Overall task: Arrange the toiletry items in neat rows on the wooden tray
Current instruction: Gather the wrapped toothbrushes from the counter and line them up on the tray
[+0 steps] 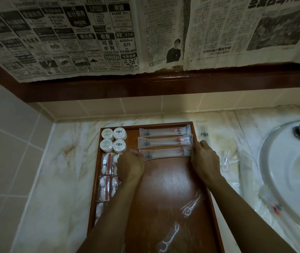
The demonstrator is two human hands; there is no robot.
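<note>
Both hands are on the third clear-wrapped toothbrush packet (165,153), the nearest of three lying crosswise at the far right of the reddish-brown wooden tray (171,181). The left hand (130,166) has its grip curled at the packet's left end, the right hand (203,157) pinches the right end, fingers bent. Four round white lidded jars (113,139) sit in a square in the far left corner, with white-and-red sachet packs (108,177) lined down the left edge. Two wrapped floss picks (178,223) lie loose nearer us. The tray rests on the pale marble worktop (58,170), beside a white basin (291,172).
</note>
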